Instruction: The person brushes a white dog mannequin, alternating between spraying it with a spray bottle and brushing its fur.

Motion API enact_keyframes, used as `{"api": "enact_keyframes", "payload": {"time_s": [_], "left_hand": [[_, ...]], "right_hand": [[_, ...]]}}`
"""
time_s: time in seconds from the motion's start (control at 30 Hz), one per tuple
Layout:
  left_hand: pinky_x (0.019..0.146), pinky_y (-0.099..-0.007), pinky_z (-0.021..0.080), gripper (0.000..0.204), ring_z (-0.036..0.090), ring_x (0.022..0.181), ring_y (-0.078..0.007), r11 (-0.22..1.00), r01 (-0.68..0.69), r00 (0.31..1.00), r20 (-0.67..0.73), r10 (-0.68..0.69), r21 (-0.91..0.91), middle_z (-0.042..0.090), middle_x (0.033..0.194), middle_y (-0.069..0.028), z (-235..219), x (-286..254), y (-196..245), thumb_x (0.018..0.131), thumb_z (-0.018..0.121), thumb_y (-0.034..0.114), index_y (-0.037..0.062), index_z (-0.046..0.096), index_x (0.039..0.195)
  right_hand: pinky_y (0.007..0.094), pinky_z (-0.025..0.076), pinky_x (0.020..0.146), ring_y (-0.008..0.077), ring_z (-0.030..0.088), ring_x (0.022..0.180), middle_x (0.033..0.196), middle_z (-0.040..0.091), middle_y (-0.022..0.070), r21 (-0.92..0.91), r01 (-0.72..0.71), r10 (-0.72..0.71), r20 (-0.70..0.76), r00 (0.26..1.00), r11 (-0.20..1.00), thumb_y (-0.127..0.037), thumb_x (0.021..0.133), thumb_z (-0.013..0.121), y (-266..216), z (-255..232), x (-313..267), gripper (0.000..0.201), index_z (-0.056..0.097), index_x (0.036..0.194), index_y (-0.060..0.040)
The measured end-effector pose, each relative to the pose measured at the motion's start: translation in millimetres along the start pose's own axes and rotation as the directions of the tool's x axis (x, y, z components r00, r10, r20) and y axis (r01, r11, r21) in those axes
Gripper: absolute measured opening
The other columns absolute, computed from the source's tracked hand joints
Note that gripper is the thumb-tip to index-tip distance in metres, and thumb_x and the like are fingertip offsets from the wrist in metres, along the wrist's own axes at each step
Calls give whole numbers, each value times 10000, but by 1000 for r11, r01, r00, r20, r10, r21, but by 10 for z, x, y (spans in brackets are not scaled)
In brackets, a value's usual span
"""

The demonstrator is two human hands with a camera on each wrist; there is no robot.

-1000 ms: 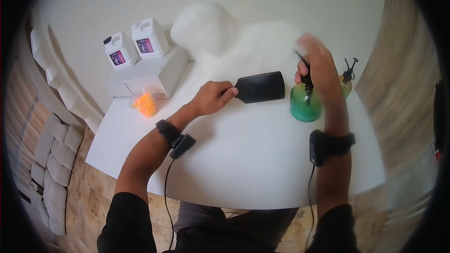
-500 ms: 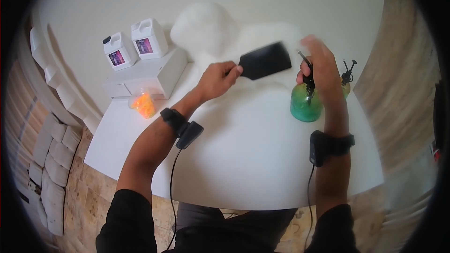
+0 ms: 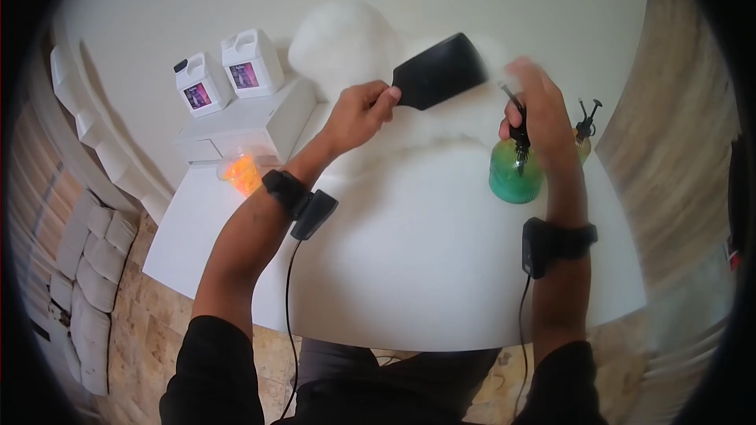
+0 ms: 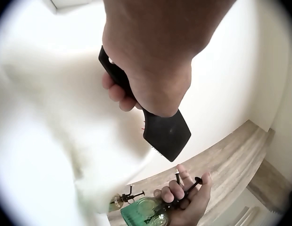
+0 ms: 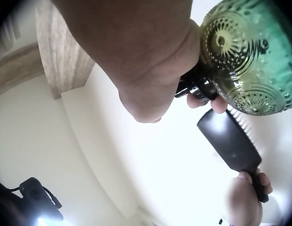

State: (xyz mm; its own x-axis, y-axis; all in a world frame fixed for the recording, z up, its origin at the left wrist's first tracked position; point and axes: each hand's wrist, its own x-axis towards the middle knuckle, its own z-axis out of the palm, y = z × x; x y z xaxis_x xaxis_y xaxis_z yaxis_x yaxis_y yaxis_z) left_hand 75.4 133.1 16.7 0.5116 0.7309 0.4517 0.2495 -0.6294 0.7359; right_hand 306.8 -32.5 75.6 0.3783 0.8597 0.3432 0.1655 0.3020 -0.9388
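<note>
My left hand [image 3: 361,116] grips the handle of a black paddle hairbrush [image 3: 441,72], raised over a white fluffy form [image 3: 342,43] with a rounded end. In the right wrist view, pale bristles line one side of the hairbrush [image 5: 233,141]. My right hand [image 3: 542,114] holds a green glass spray bottle [image 3: 516,173] around its black pump neck. Seen from the left wrist, the thumb is by the pump's plunger and the fingers wrap the neck, with the spray bottle [image 4: 139,212] tilted.
A second spray bottle [image 3: 583,138] stands behind the right hand. On the left, a clear cup [image 3: 239,173] holds orange and yellow pieces. Two white jugs [image 3: 250,63] sit on a white drawer box [image 3: 236,130]. The white table's [image 3: 425,267] curved front edge faces me.
The hairbrush in my left hand has risen and moved away from me, its head tilting upward over the fluffy form. My right hand stays nearly in place on the spray bottle.
</note>
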Motion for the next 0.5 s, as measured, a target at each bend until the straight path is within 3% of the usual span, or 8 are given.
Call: {"api": "enact_keyframes", "payload": {"time_s": [0.03,0.1,0.2,0.23,0.3,0.33,0.43,0.5], "left_hand": [[613,-313,473,423,567,623,-133,1000,-2,1000,-3,2,-1,636,666,-70,18,25,-7,1039,575,363,-5,669,854],[610,-322,472,448,568,620,-139,999,25,1000,-16,-24,43,637,664,-69,57,47,-19,1037,570,384,-7,665,839],[611,-340,476,450,575,614,-156,993,64,995,70,-72,102,638,660,-72,184,-165,-154,1034,568,387,-6,672,841],[614,-362,480,428,584,602,-184,986,46,992,111,-64,163,640,659,-83,229,-262,-209,1030,568,378,2,682,858],[622,-389,487,400,608,606,-271,967,1,975,213,-57,254,644,676,-137,292,-453,-307,1024,574,371,18,692,877],[622,-397,487,391,612,610,-299,956,-39,965,259,-40,291,645,682,-153,305,-537,-320,1022,578,368,23,695,882],[619,-414,486,370,612,618,-335,949,-95,935,354,-18,300,646,688,-169,282,-640,-334,1024,581,351,28,700,889],[613,-406,484,362,610,609,-316,961,-122,954,296,44,250,640,679,-162,250,-566,-304,1026,583,340,27,699,888]], "right_hand": [[287,448,512,138,514,484,616,440,18,-1,3,-3,1,1000,1000,-507,1013,522,-4,-3,0,559,576,1179,24],[291,433,527,175,559,500,613,438,24,-6,-28,28,-4,1000,1000,-416,1007,508,-12,-23,-2,332,589,1120,-114],[292,429,528,175,557,504,614,437,25,-1,-15,15,12,1000,1000,-411,1008,505,-8,-60,10,330,589,1127,-116],[292,429,528,175,557,504,614,437,25,-1,-17,17,9,1000,1000,-411,1008,505,-8,-67,12,330,589,1127,-116],[284,449,515,139,524,491,616,440,16,8,19,-19,12,1000,1000,-505,1023,511,-12,-53,0,542,583,1171,12],[284,449,515,139,524,491,616,440,16,8,18,-18,12,1000,1000,-505,1023,511,-16,-46,-9,542,583,1171,12],[283,449,514,138,526,494,617,438,19,8,40,-40,13,999,999,-507,1021,515,-9,-32,-20,540,582,1157,11],[283,449,514,137,529,497,621,442,20,0,49,-49,14,999,999,-504,1018,519,6,-35,-15,540,576,1143,18]]}}
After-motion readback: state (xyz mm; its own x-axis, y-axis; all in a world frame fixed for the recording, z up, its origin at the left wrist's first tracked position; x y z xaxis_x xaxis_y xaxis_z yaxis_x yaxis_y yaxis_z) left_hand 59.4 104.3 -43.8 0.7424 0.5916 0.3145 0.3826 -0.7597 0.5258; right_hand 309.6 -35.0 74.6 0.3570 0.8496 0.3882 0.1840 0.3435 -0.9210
